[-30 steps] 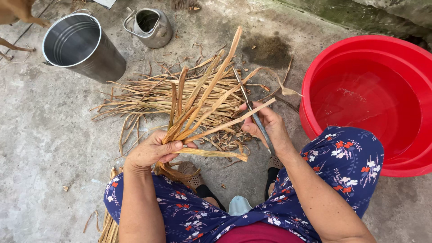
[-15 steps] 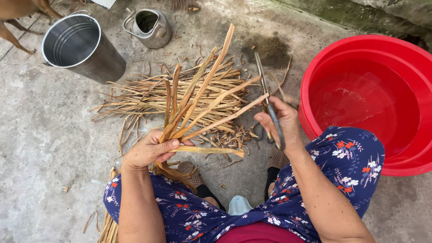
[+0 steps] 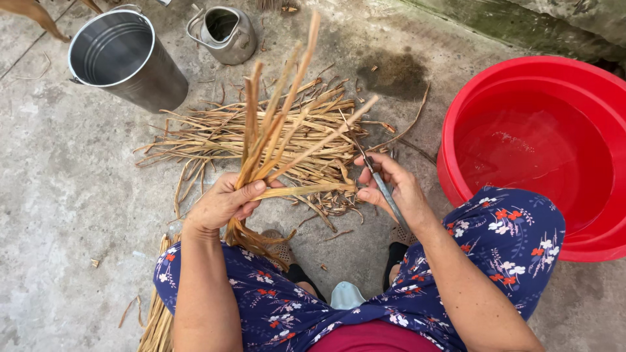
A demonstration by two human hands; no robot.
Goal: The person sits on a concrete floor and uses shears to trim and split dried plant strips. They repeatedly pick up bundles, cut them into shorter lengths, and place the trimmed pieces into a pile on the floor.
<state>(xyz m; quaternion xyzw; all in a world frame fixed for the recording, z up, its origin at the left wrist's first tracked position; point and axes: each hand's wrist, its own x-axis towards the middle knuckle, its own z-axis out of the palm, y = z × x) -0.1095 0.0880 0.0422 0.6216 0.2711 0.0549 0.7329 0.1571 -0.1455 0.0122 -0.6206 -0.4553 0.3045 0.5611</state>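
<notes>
Glossy plastic basin (image 3: 456,130), matt fibrous stalks (image 3: 287,124)

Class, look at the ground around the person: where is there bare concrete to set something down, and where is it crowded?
Bare concrete lies left of the left hand, below the steel bucket, and between the kettle and red basin. Crowded: the strip pile ahead of both hands.

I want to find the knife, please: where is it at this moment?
In the head view the knife is in the right hand, right of centre, its tip beside the dry strips that the left hand holds, left of the red basin.
</notes>
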